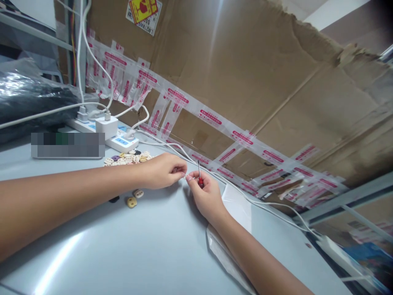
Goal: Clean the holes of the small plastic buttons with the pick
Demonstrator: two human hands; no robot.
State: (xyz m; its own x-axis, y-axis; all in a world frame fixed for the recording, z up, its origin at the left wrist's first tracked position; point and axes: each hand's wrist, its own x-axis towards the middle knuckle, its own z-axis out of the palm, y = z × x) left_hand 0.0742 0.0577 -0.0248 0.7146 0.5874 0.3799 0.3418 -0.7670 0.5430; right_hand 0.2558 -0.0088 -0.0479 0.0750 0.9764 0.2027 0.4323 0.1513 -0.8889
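Observation:
My left hand [164, 170] is closed in a pinch, its fingertips meeting those of my right hand. A tiny pale piece [185, 176] shows between them, too small to name. In my right hand [208, 196] lies a small screwdriver with a red handle [200, 182]; its metal shaft points up, away from the pinched spot. Below my left wrist, a yellow rounded piece with two holes [132, 202] and a cream one [138, 193] rest on the table, with a black piece [114, 199] partly hidden by my forearm. Behind that forearm lies a pile of similar small pieces [143, 157].
White power strips [123, 142] with plugs and cables stand at the back left, near a blurred-out flat object [67, 145]. A taped cardboard sheet [233, 82] rises behind the table [123, 254]. A white plastic bag [239, 205] lies under my right forearm.

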